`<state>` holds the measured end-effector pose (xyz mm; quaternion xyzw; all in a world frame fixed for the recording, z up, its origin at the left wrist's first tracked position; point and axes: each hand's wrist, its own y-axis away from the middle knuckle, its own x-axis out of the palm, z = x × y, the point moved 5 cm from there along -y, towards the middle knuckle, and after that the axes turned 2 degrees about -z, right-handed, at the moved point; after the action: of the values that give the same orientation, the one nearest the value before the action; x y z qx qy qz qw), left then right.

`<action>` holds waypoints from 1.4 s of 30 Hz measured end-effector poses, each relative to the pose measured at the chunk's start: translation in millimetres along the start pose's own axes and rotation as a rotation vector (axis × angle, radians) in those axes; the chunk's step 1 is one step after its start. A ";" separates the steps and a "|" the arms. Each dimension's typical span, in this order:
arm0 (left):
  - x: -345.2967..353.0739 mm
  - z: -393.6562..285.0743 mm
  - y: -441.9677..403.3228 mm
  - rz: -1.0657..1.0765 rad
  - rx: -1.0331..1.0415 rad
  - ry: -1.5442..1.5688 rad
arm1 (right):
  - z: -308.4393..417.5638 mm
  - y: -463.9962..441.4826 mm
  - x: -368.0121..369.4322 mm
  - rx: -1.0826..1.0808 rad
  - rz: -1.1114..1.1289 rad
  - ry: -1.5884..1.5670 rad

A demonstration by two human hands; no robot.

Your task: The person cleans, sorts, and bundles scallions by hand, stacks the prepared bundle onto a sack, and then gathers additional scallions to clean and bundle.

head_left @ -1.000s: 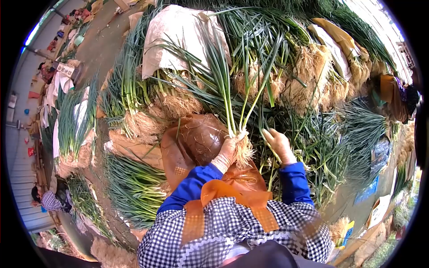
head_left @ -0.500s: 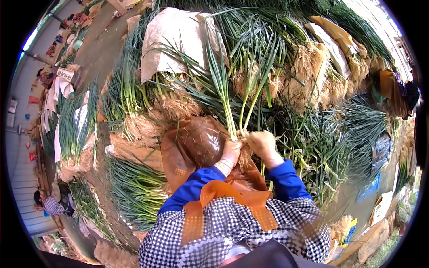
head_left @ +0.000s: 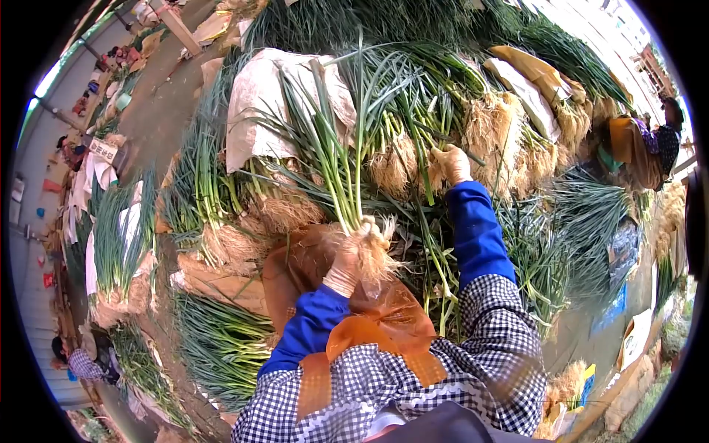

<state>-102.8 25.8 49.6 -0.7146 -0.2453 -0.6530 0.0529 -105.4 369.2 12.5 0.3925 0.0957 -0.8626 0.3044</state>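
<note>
My left hand (head_left: 343, 267) is closed round the white lower stems of a small bunch of green onions (head_left: 346, 188). Their pale roots (head_left: 378, 255) spill over its fingers, and the long leaves point away from me. Farther out to the right, my right hand (head_left: 452, 164) has curled fingers at the edge of a heap of rooted green onions (head_left: 399, 159). Whatever lies between those fingertips is too small to make out. Under the left hand, a brown plastic apron (head_left: 295, 284) covers my lap.
A whitish sack (head_left: 255, 111) lies over onions ahead. More bundles with thick roots (head_left: 491, 129) line the far right, beside loose leaves (head_left: 591, 214). A green pile (head_left: 221, 325) lies at my left. Other people (head_left: 88, 362) sit at the left and a person (head_left: 665, 140) at the right.
The hands were together at the bunch's base. My right hand has left it and reached forward and right to the heap. My left hand has drawn the bunch left and nearer, with more stalks visible.
</note>
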 end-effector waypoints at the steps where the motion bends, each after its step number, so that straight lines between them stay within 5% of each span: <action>1: -30.2 5.0 0.3 -0.183 -0.016 -0.062 | 9.8 6.1 -4.0 -0.019 -0.049 0.026; 4: -43.2 27.2 -0.8 -0.344 0.077 -0.196 | 30.4 88.6 -12.0 0.131 0.169 -0.825; 6: -11.9 40.2 6.9 -0.359 0.035 -0.241 | 46.1 162.3 -27.8 0.155 0.301 -0.780; 8: -54.8 59.6 -7.9 -0.181 -0.060 -0.194 | 24.3 212.2 3.4 0.168 0.432 -0.775; 9: -43.8 67.0 -3.6 -0.355 -0.057 -0.250 | 24.7 237.8 11.3 0.141 0.491 -0.776; 10: -49.7 71.3 -0.9 -0.275 -0.123 -0.346 | 22.7 261.6 16.5 0.117 0.554 -0.774; 11: -49.5 76.9 5.7 -0.296 -0.158 -0.347 | 25.5 271.0 12.3 -0.095 0.400 -0.560; 16: -50.5 91.8 18.3 -0.280 -0.284 -0.413 | 2.6 260.3 1.0 -0.151 0.206 -0.208; 19: -65.4 91.0 16.7 -0.355 -0.086 -0.509 | 4.1 234.3 -1.2 -0.022 -0.029 -0.283; 24: -64.7 91.0 17.7 -0.377 0.095 -0.738 | 42.2 202.1 0.5 -0.207 -0.033 0.399; 28: -83.6 90.9 6.2 -0.302 0.169 -0.935 | 29.6 201.1 16.9 -0.304 -0.080 0.407; 32: -77.0 91.0 9.3 -0.343 0.194 -0.761 | 4.4 210.0 6.7 -0.203 -0.213 -0.204; 34: -72.7 88.6 11.1 -0.340 0.218 -0.732 | 11.0 226.7 -4.5 0.126 0.057 -0.944; 35: -68.1 88.0 12.2 -0.366 0.177 -0.666 | 17.7 237.1 -21.1 0.160 0.001 -1.029; 36: -65.1 85.9 12.5 -0.388 0.141 -0.600 | 9.9 242.2 -32.1 0.101 -0.022 -1.092; 38: -65.1 82.3 16.7 -0.403 0.070 -0.525 | 13.6 263.4 -47.6 -0.034 0.319 -1.350; 40: -70.4 82.8 13.5 -0.338 -0.031 -0.455 | 8.0 287.4 -58.7 -0.003 0.677 -0.950; 42: -64.4 81.8 16.5 -0.383 -0.034 -0.365 | 1.5 287.1 -47.7 0.109 0.871 -0.179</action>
<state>-23.4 25.6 -19.8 -0.7620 -0.3705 -0.5153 -0.1285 90.2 161.4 69.8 0.3355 -0.1508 -0.6883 0.6252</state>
